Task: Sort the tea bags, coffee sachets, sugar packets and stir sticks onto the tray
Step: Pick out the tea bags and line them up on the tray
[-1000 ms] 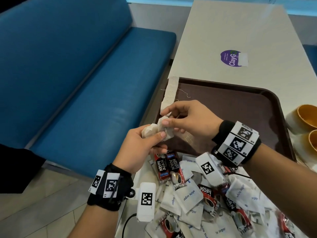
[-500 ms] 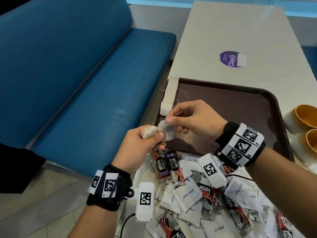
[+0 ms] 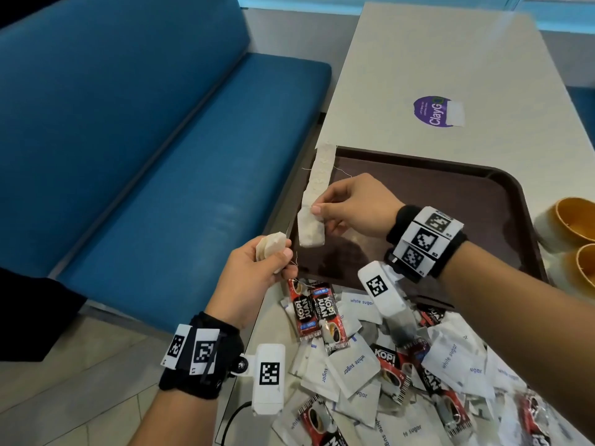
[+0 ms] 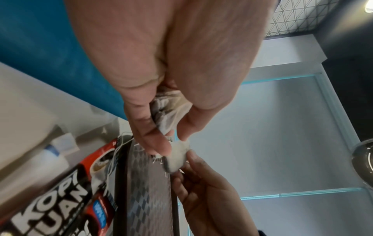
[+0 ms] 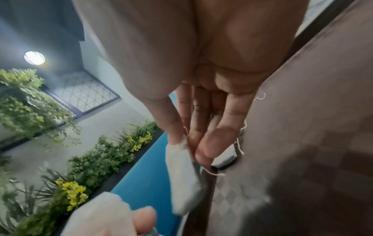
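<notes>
Hidden: lower part of the bundle of tea bags [image 3: 271, 250] sits inside the left hand [image 3: 254, 278], whose fingers curl round it; how many bags, cannot tell.
Tea bag [image 3: 311, 229]: hangs from thumb and forefinger of the right hand [image 3: 354, 207], over the near left corner of the tray [image 3: 450, 201].
Row of tea bags [image 3: 322, 169]: lies along the tray's left rim.
Pile [image 3: 386, 365]: coffee and sugar sachets, cut off at the bottom edge.

White tea bag [image 3: 311, 230] hanging above brown tray [image 3: 450, 201] edge, row of tea bags [image 3: 318, 175] along rim
</notes>
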A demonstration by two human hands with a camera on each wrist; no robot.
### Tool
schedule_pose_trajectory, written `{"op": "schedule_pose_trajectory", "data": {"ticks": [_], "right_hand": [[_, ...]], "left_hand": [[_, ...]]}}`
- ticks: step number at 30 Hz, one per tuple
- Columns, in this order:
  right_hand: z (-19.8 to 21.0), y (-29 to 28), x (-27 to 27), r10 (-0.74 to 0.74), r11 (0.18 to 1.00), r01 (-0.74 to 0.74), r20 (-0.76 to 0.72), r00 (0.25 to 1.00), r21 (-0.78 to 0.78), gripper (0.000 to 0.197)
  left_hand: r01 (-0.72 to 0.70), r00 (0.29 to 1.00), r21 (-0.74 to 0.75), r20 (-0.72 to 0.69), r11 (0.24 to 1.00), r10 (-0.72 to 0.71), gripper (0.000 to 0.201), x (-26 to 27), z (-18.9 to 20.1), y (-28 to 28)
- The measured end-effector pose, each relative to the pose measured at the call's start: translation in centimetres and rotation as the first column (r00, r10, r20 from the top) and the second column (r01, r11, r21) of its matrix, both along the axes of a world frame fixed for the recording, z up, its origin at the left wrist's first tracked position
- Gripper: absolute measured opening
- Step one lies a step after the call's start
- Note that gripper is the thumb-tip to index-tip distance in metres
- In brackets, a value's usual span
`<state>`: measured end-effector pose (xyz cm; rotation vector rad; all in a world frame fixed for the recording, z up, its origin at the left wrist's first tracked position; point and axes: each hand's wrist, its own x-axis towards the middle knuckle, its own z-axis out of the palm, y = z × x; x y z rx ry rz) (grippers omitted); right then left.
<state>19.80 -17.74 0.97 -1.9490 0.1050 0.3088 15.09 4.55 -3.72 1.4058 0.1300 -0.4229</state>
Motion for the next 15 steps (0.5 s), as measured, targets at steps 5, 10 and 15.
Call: {"op": "schedule_pose_trajectory", "data": {"ticks": [5,10,15], "right_hand": [[-1.6,0.6,2.2,0.000,0.992,-0.009,-0.071,0.998,-0.123,0.008],[-2.1,0.8,3.1,-0.071,0.997,0.073,-0.154,0.986,0.006,0.008],[-3.0,0.4,3.5,-0.159,0.977,0.141,-0.110,0.981,-0.160,0.010]], "left_hand": [[0.004,1.000,0.020,-0.001,1.000,-0.004,0.013,0.2,0.0,0.4],[0.002,1.000,0.028,0.010,1.000,-0.002,0.018,0.3,0.1,0.9],[0.002,1.000,0.040,0.002,0.999,-0.002,0.023,0.2,0.0,1.0]]}}
